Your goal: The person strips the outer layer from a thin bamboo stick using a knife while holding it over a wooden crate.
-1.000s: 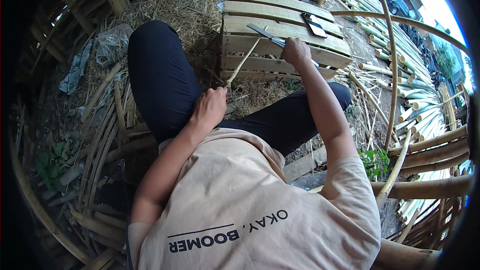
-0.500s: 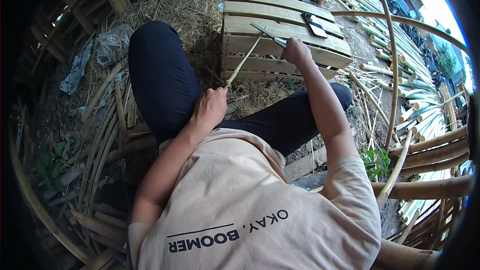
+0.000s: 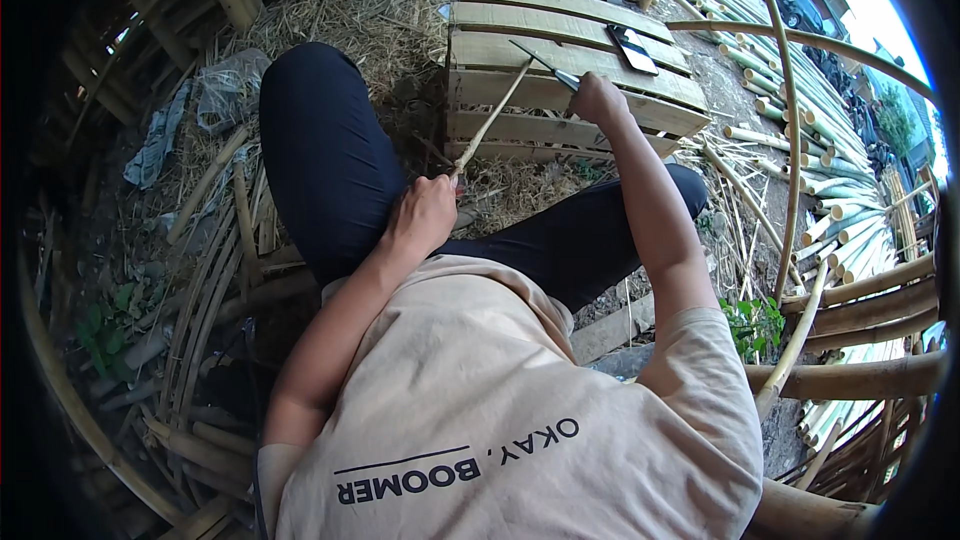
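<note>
My left hand [image 3: 425, 212] is closed around the lower end of a thin pale stick [image 3: 490, 127] beside my bent left knee. The stick slants up and away to the right, over the near edge of the wooden slatted crate [image 3: 560, 18]. In my right hand [image 3: 600, 100], fingers wrapped round the handle, is a knife [image 3: 545, 62]. Its narrow blade points up and left, crossing the stick's far tip; whether the two touch is hard to tell. A reddish bit shows by my left fingers, too small to name.
A phone [image 3: 633, 49] lies on the crate's right side. Straw [image 3: 350, 15] and a clear plastic bag [image 3: 228, 90] are on the ground at left. Bamboo poles [image 3: 835, 165] are stacked at right, behind a curved pole [image 3: 790, 140]. A bamboo rail [image 3: 860, 377] stands near my right elbow.
The knife has turned a little, so its blade looks thinner, and it has shifted slightly relative to the stick's tip. My left hand keeps its hold on the stick.
</note>
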Demonstrator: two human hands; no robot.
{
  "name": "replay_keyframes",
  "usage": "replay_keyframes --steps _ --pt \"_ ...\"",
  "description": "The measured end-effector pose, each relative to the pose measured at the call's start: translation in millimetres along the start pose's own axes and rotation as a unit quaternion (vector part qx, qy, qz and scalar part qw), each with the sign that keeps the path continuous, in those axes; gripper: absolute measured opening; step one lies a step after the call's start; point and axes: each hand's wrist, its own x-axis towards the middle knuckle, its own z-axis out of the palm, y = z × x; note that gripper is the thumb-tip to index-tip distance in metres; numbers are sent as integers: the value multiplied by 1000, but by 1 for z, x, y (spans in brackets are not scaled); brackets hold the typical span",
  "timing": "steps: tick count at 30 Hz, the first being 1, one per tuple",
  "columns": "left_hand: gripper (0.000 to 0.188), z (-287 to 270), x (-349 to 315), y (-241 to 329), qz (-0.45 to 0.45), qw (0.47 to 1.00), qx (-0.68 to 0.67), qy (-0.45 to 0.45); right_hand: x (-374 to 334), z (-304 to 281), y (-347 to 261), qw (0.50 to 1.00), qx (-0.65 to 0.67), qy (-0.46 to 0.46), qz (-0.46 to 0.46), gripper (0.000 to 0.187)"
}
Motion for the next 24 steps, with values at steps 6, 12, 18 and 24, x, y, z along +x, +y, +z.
replay_keyframes --steps 6,12,18,24 --pt "30 -2 -1 4 -5 1000 11 -3 -2 -8 0 999 -9 -23 37 34" --pt "31 -2 -2 5 -14 999 35 -12 -5 -9 -4 999 -25 -34 -3 31" --pt "31 -1 -2 5 -10 999 32 -3 -16 -3 -7 998 -50 11 -39 30" --pt "31 -2 -1 3 -11 1000 18 0 -11 -5 -15 999 -50 14 -2 33"
